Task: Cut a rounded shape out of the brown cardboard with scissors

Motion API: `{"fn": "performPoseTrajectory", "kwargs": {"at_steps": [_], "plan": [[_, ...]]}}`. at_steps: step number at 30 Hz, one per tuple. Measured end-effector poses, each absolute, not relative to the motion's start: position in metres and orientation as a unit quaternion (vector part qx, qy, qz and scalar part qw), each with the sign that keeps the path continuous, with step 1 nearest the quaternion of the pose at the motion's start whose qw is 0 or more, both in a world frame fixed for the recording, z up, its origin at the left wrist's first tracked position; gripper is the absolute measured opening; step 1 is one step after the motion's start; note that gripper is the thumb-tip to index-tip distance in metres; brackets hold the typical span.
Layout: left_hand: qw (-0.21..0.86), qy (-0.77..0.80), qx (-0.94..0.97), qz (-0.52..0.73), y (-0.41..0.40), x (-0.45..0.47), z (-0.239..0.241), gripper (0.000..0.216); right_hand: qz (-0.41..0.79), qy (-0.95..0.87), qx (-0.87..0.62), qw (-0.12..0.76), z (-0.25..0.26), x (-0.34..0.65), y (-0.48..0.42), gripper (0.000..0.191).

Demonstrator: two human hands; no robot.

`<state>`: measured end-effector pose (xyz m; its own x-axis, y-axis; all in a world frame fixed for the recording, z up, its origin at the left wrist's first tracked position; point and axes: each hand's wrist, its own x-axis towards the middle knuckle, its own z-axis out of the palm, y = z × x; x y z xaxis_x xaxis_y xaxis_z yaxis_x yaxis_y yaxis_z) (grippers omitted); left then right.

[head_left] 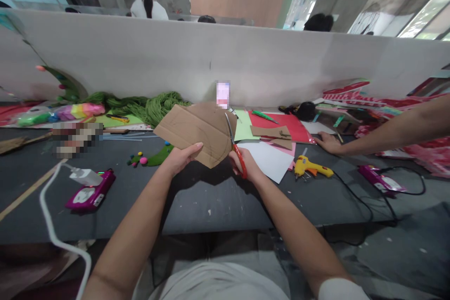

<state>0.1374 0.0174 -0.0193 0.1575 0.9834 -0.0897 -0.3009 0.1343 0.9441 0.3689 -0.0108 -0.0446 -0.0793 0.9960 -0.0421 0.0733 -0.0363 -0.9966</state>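
My left hand (184, 158) grips the lower left edge of a piece of brown cardboard (197, 126), its thumb lying on top. A curved pencil line runs across the cardboard, which is held above the dark table. In my right hand (246, 164) is a pair of scissors (241, 159) with red handles. Their blades point up and away, at the right edge of the cardboard. White paper (270, 160) lies just right of my right hand. Behind my left hand is a green felt piece (160, 155) with small coloured pompoms.
A yellow glue gun (312, 168) and a purple power strip (381, 180) with black cords lie to the right. Another purple power strip (91, 192) with a white cable is left. Green yarn (161, 108) lies along the partition. Another person's hand (328, 143) rests on the table at right.
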Motion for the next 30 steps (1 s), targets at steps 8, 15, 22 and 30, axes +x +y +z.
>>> {"fn": "performPoseTrajectory", "kwargs": {"at_steps": [8, 15, 22, 30], "plan": [[0.635, 0.411, 0.425, 0.498, 0.017, 0.136, -0.02, 0.067, 0.51, -0.573, -0.516, 0.382, -0.034, 0.373, -0.016, 0.033], [0.644, 0.41, 0.422, 0.49, 0.017, 0.138, -0.02, 0.062, 0.499, -0.56, -0.526, 0.401, -0.037, 0.37, -0.017, 0.044], [0.643, 0.407, 0.421, 0.493, 0.017, 0.138, -0.019, 0.057, 0.509, -0.526, -0.527, 0.432, -0.043, 0.369, -0.012, 0.038], [0.633, 0.418, 0.423, 0.496, 0.018, 0.131, -0.016, 0.067, 0.541, -0.52, -0.497, 0.436, -0.04, 0.372, -0.011, 0.028]]}}
